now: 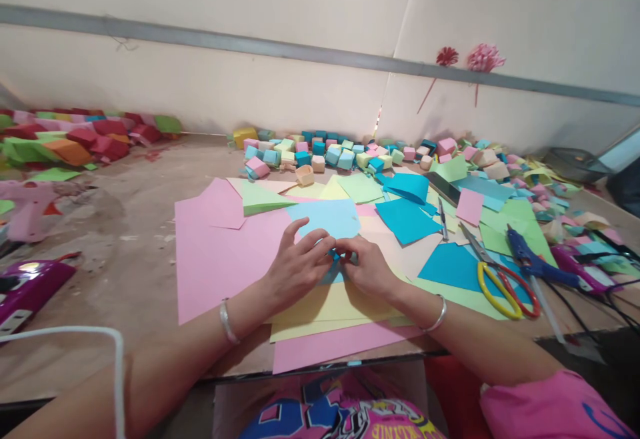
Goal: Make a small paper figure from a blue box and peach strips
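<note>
Both hands meet over the middle of the paper pile. My left hand [303, 257] has its fingertips closed on a small blue piece of paper [337, 256]. From the other side, my right hand [367, 264] pinches the same piece; most of it is hidden by the fingers. Just beyond the hands lies a light blue sheet [327, 215]. Beneath them are yellow sheets [310, 309], and a large pink sheet [220, 259] spreads to the left.
Scissors [500, 282], a blue glue gun [537, 259] and a pen [443, 219] lie on the right. Small paper cubes [320, 152] line the wall. On the left are a pink glue gun [27, 209], a purple power strip [35, 292] and a white cable [119, 372].
</note>
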`<state>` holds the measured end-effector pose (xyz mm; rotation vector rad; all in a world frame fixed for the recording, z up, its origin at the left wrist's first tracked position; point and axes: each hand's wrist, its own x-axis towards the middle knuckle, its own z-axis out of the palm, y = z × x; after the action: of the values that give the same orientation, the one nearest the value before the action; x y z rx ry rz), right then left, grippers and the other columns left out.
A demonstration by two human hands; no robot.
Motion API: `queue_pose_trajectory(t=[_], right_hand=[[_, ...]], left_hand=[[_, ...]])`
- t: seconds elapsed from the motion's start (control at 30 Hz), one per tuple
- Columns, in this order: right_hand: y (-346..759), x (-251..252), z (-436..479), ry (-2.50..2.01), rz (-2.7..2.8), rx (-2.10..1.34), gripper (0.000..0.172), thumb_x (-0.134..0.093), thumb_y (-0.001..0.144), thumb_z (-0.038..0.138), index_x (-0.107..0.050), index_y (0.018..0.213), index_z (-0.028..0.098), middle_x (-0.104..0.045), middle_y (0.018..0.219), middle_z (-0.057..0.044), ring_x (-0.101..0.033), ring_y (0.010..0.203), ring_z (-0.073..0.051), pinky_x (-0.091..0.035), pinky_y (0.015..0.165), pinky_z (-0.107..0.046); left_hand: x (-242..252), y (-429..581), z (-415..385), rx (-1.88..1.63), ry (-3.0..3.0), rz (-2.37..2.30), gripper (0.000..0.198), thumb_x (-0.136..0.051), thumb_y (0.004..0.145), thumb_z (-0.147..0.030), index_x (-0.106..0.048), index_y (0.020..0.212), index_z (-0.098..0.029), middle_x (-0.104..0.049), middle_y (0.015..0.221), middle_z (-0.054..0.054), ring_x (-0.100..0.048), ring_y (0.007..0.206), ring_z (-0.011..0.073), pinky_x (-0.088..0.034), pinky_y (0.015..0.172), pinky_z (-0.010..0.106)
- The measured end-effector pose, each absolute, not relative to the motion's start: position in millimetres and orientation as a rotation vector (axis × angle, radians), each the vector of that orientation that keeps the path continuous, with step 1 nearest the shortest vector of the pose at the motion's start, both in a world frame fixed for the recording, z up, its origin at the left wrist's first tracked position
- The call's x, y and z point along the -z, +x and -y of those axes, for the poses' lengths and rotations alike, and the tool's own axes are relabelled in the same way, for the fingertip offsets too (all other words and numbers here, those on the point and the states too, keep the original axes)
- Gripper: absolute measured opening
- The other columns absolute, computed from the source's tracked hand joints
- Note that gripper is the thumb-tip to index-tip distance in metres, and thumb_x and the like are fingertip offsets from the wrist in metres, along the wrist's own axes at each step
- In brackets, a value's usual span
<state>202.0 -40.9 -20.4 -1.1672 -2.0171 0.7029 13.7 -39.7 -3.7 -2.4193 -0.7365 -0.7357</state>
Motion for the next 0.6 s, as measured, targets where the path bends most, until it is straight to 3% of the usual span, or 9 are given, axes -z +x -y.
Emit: queue_pose_trajectory(t=[0.2,0.6], right_hand=[[201,23,44,-1.150,1.888,-0.800,0.053,-0.053,0.074,0.005,-0.058,0.124,0.021,-0.070,0.098,-0.005,-0.062,0.087,-0.019,-0.049,0.079,-0.034],[202,18,36,-1.038,1.562,-1.163,0.045,-0.056,0.072,0.011,-0.060,0.116,0.020,-0.073,0.089,-0.003,-0.067,0.079,-0.016,-0.049,0.072,-0.030]], left_hand=[[-2,12,42,0.849,-2.409,0.653,0.016,-0.060,0.086,-0.007,-0.062,0.083,-0.022,-0.070,0.102,-0.002,-0.061,0.106,0.0160,-0.021,0.117,0.048],[-17,6,48,0.697,-2.392,0.777,0.017,-0.057,0.087,-0.009,-0.065,0.082,-0.023,-0.066,0.124,-0.001,-0.056,0.116,0.0226,-0.025,0.114,0.056]])
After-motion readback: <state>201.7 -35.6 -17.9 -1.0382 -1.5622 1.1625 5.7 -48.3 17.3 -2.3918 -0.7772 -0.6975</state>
